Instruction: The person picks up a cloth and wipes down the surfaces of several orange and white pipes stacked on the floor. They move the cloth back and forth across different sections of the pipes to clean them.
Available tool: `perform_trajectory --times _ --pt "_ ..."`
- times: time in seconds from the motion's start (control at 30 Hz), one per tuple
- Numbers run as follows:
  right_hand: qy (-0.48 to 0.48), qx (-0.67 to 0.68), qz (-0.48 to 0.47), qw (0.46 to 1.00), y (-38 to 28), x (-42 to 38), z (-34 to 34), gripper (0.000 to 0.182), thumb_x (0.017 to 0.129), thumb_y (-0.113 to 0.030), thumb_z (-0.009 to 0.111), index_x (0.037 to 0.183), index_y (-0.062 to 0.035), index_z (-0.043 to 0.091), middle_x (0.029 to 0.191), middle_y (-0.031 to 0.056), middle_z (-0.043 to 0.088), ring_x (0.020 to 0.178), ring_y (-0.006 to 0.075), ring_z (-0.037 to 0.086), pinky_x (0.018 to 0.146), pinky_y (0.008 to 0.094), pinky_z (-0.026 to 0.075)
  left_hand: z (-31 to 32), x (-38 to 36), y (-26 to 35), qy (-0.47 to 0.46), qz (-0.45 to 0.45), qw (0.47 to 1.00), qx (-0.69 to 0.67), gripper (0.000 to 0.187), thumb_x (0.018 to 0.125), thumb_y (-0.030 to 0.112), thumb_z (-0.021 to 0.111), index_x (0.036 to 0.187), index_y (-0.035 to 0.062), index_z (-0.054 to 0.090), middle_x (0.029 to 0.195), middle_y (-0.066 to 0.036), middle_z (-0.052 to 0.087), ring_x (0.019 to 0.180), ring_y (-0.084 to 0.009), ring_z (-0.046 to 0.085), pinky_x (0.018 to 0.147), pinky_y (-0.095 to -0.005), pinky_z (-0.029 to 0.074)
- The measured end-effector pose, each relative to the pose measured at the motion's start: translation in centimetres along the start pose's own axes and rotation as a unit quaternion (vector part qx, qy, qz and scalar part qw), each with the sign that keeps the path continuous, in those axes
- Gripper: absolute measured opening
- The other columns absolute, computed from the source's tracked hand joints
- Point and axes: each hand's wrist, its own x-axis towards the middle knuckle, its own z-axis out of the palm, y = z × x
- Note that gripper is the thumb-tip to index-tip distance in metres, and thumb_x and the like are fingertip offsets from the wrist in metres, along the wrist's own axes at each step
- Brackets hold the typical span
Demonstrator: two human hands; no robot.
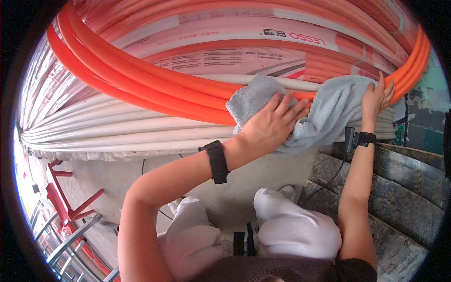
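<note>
A bundle of several orange pipes [188, 101] curves across in front of me. Draped over it is a fluffy grey cloth [336, 101]. My left hand [275, 117] presses the cloth onto the pipes, its fingers bent over the top and closed on the fabric. Farther right, my right hand [377, 97] rests against the pipes and the cloth's right end, fingers spread and stretched out. Its palm side is hidden. Each wrist wears a black strap.
Behind the orange bundle are plastic-wrapped coils with printed labels [300, 37]. White pipes [117, 124] run below it. A red stool [61, 197] and a metal ladder [70, 244] stand at lower left. Dark stone-like slabs [404, 174] lie at right, with a cable [331, 178] near them.
</note>
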Motion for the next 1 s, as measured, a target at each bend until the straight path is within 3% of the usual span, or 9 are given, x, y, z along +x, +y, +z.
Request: perform_trajectory --times 0.1,0.2,0.3,0.4,0.5,0.6,0.7,0.8,1.0 --pt "0.091 0.081 -0.017 0.992 -0.4 -0.6 -0.8 0.034 0.097 -0.029 0.062 0.129 -0.0191 0.066 0.149 0.0144 0.047 0.133 0.0366 0.042 0.110 0.0526 0.031 -0.8 -1.0 -0.7 0.021 -0.033 0.999 -0.029 0.061 0.090 0.023 0.054 0.149 0.0071 0.046 0.155 -0.016 0.041 0.134 -0.0349 0.046 0.112 -0.0457 0.037" --pt "0.092 0.119 -0.042 0.988 0.1 -1.0 -1.0 0.024 0.097 -0.032 0.064 0.106 -0.0110 0.073 0.123 0.0140 0.064 0.109 0.0344 0.056 0.095 0.0498 0.041 -2.0 -2.7 -1.6 0.047 -0.085 0.993 -0.074 0.055 0.086 0.017 0.058 0.140 0.0071 0.051 0.146 -0.017 0.048 0.130 -0.0353 0.049 0.108 -0.0462 0.041" --pt "0.007 0.175 -0.023 0.984 -0.7 -1.2 -1.6 0.029 0.096 -0.033 0.067 0.088 -0.0060 0.071 0.098 0.0132 0.069 0.092 0.0340 0.061 0.083 0.0470 0.045 -3.4 -4.4 -3.0 0.095 -0.126 0.977 -0.143 0.038 0.080 0.009 0.063 0.118 0.0082 0.059 0.129 -0.015 0.055 0.119 -0.0347 0.054 0.101 -0.0479 0.045" --pt "0.061 0.143 -0.045 0.987 -1.5 -1.4 -2.1 0.033 0.097 -0.033 0.066 0.081 -0.0038 0.071 0.090 0.0129 0.068 0.086 0.0345 0.061 0.078 0.0443 0.048 -3.2 -6.0 -4.4 0.070 -0.118 0.982 -0.129 0.034 0.078 0.009 0.063 0.112 0.0089 0.062 0.125 -0.012 0.057 0.116 -0.0329 0.055 0.099 -0.0471 0.046" --pt "0.037 0.098 -0.058 0.993 -0.8 -2.9 -2.6 0.029 0.097 -0.031 0.066 0.090 -0.0039 0.071 0.108 0.0136 0.068 0.096 0.0343 0.060 0.085 0.0454 0.046 -3.2 -6.7 -4.7 0.101 -0.098 0.983 -0.117 0.030 0.076 0.010 0.065 0.106 0.0082 0.065 0.123 -0.009 0.058 0.118 -0.0314 0.054 0.102 -0.0470 0.045" --pt "-0.030 0.139 -0.047 0.989 -2.4 -7.1 -5.1 0.033 0.095 -0.029 0.066 0.121 -0.0080 0.067 0.142 0.0192 0.052 0.125 0.0402 0.050 0.104 0.0508 0.039 -2.7 -7.2 -4.7 0.108 -0.080 0.985 -0.105 0.034 0.074 0.014 0.068 0.107 0.0091 0.066 0.127 -0.009 0.058 0.122 -0.0325 0.053 0.107 -0.0496 0.042" --pt "-0.109 0.148 -0.048 0.982 -6.0 -11.5 -7.6 0.062 0.093 -0.024 0.068 0.150 -0.0139 0.044 0.162 0.0223 0.021 0.147 0.0505 0.020 0.117 0.0602 0.021 -2.9 -7.4 -4.3 0.078 -0.081 0.986 -0.127 0.044 0.073 0.023 0.073 0.116 0.0127 0.067 0.136 -0.009 0.055 0.130 -0.0343 0.048 0.112 -0.0561 0.037" --pt "-0.176 0.195 -0.006 0.965 -7.3 -12.0 -8.7 0.074 0.094 -0.026 0.066 0.158 -0.0174 0.030 0.166 0.0240 0.009 0.149 0.0562 0.004 0.120 0.0637 0.011 -3.5 -7.2 -3.4 0.035 -0.082 0.982 -0.166 0.057 0.073 0.032 0.077 0.128 0.0176 0.064 0.147 -0.009 0.048 0.137 -0.0354 0.042 0.114 -0.0632 0.030" --pt "-0.140 0.186 -0.016 0.972 -6.3 -11.5 -7.1 0.070 0.091 -0.008 0.050 0.157 -0.0093 0.030 0.164 0.0272 0.011 0.148 0.0569 0.009 0.119 0.0639 0.015 -2.2 -5.7 -2.5 -0.014 -0.049 0.996 -0.072 0.062 0.082 0.039 0.074 0.139 0.0208 0.058 0.157 -0.007 0.039 0.142 -0.0358 0.036 0.115 -0.0659 0.026"
